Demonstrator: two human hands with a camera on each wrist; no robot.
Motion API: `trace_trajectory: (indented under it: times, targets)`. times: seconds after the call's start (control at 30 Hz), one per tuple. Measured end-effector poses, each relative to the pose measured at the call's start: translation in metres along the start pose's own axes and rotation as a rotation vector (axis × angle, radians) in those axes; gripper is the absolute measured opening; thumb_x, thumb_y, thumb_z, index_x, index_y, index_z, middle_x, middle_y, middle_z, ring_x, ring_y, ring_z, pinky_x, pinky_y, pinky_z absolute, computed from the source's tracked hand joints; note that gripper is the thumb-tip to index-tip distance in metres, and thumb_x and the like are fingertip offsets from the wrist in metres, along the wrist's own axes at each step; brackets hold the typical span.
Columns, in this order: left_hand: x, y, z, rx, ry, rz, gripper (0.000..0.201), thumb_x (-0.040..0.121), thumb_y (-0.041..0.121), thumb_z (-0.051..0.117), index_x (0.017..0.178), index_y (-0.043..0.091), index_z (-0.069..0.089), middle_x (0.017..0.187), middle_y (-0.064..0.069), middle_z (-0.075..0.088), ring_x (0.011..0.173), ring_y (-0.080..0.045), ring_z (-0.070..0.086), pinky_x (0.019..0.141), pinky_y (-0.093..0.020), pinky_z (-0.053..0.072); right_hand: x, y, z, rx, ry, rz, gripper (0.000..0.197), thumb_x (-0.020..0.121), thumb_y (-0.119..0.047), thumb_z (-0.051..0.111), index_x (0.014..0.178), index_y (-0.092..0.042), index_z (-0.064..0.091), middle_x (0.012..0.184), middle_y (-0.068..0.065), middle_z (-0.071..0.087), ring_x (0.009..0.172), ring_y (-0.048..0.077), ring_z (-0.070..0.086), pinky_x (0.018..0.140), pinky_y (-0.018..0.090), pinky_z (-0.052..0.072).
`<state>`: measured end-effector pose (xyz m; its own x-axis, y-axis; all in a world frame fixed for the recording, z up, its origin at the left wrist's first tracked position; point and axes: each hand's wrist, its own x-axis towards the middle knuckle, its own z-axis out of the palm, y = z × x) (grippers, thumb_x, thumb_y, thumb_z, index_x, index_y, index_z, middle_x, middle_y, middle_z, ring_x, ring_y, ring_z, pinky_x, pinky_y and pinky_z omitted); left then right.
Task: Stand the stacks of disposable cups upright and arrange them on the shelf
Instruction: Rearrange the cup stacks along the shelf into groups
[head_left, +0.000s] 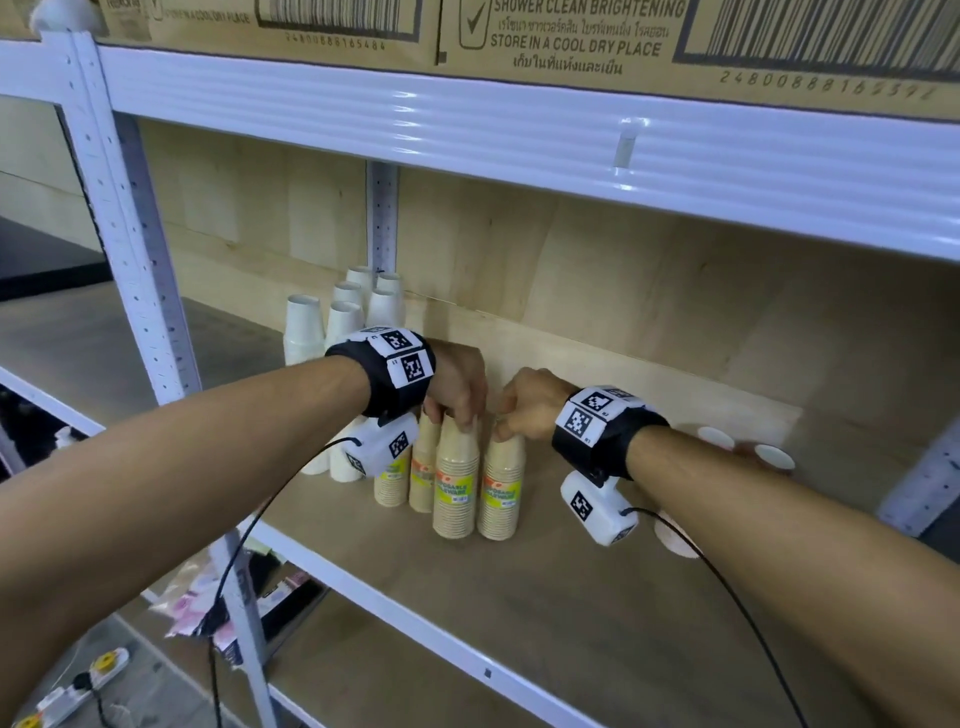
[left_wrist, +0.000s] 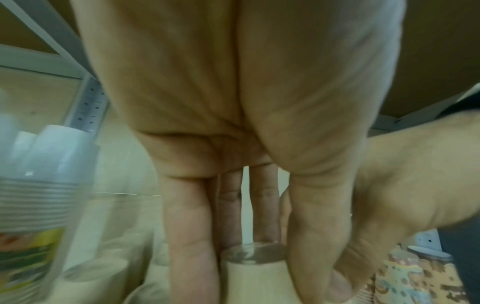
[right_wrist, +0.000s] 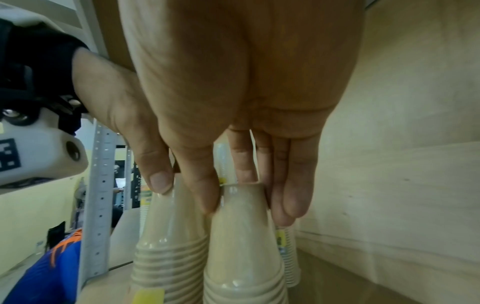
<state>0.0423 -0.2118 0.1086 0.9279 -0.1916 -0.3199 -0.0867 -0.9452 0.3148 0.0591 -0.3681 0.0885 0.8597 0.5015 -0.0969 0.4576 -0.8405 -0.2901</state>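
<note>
Both hands (head_left: 460, 384) gripping "DISPOSABLE"-labelled cup stacks (head_left: 456, 480)

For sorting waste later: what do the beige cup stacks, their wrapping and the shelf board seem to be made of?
Beige cup stacks: matte, probably paper; plastic is possible.
Wrapping: thin clear plastic film, judged from its glossy highlights.
Shelf board: wood or laminate, dull with faint grain.

White steel rack (head_left: 140, 291) — plywood backing (head_left: 571, 270)
</note>
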Motion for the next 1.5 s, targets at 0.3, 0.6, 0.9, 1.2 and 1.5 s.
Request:
trace_trajectory:
  times: [0.3, 0.6, 0.9, 1.2, 1.5]
  targets:
    - [0.056, 0.043, -0.006, 0.051, 0.187, 0.092, 0.026, 0.071, 0.013, 0.081, 0.092, 0.018, 0.067, 0.086, 0.001, 0.061, 0.073, -0.019, 0.065, 0.058, -0.028, 0.053, 0.002, 0.067, -0.018, 0.038, 0.127, 0.196, 0.035, 0.072, -0.03, 0.079, 0.095, -0.005, 0.071, 0.096, 0.009, 0.07, 0.087, 0.024, 0.066, 0.063, 0.026, 0.049]
    - [0.122, 0.068, -0.003, 0.043, 0.324, 0.167, 0.03, 0.075, 0.014, 0.078, 0.103, 0.016, 0.069, 0.105, -0.001, 0.063, 0.096, -0.021, 0.063, 0.076, -0.026, 0.053, 0.018, 0.124, -0.019, 0.081, 0.287, 0.356, 0.032, 0.079, -0.026, 0.071, 0.103, -0.007, 0.065, 0.108, 0.01, 0.062, 0.093, 0.027, 0.062, 0.067, 0.026, 0.045]
    - [0.166, 0.081, 0.0, 0.023, 0.375, 0.189, 0.028, 0.081, 0.011, 0.071, 0.109, 0.017, 0.07, 0.114, -0.004, 0.063, 0.098, -0.024, 0.064, 0.079, -0.029, 0.055, 0.046, 0.15, -0.016, 0.082, 0.377, 0.381, 0.027, 0.087, -0.02, 0.061, 0.109, -0.005, 0.064, 0.113, 0.014, 0.062, 0.101, 0.032, 0.06, 0.086, 0.036, 0.053]
    - [0.192, 0.076, 0.006, 0.024, 0.345, 0.165, 0.033, 0.083, 0.009, 0.07, 0.115, 0.011, 0.069, 0.121, -0.008, 0.064, 0.107, -0.027, 0.062, 0.088, -0.033, 0.054, 0.071, 0.157, -0.011, 0.124, 0.379, 0.371, 0.021, 0.087, -0.021, 0.058, 0.103, -0.008, 0.063, 0.109, 0.013, 0.065, 0.098, 0.032, 0.062, 0.083, 0.037, 0.054]
    - [0.201, 0.078, 0.006, -0.002, 0.336, 0.15, 0.009, 0.084, 0.009, 0.067, 0.093, 0.011, 0.065, 0.111, -0.009, 0.065, 0.102, -0.03, 0.063, 0.072, -0.028, 0.045, 0.081, 0.159, -0.007, 0.181, 0.402, 0.39, 0.02, 0.089, -0.021, 0.052, 0.1, -0.008, 0.063, 0.105, 0.012, 0.065, 0.096, 0.032, 0.061, 0.079, 0.035, 0.051]
